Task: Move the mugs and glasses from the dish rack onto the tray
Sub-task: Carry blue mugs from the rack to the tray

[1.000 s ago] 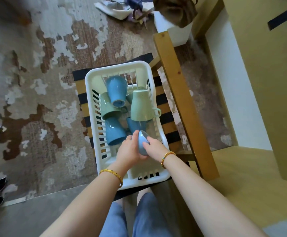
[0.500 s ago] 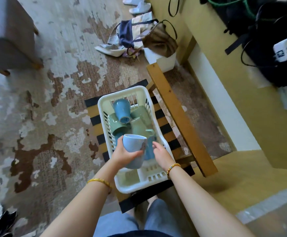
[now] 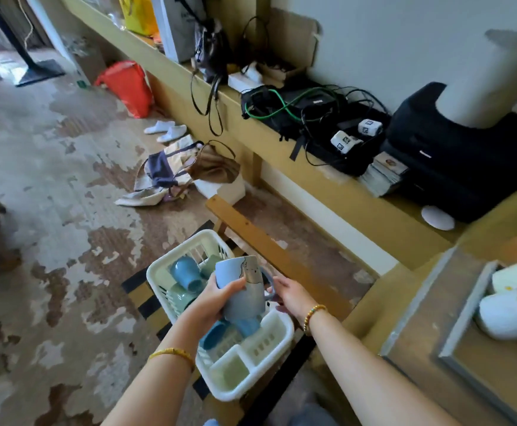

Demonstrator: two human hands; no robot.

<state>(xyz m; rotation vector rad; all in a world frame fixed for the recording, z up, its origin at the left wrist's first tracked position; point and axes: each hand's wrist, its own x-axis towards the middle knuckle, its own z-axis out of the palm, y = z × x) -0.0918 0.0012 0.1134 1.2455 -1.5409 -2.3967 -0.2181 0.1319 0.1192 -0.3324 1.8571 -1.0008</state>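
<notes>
Now pale blue mug [image 3: 242,289] is riding upright, lifted clear above dish rack [image 3: 277,327]; a second ago it was lying low inside. Left grip [image 3: 217,298] is clasping mug body; right grip [image 3: 291,295] is holding handle. Remaining mugs [image 3: 186,273] are sitting beyond and below grips. Tray [image 3: 417,305] is waiting right of grips, apparently next destination.

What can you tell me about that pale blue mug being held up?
The mug is pale blue, looks ceramic, with a small drawing on its side and a loop handle facing right. It is held roughly upright above the white dish rack, mouth up. The left hand wraps its body; the right hand is at the handle.
</notes>
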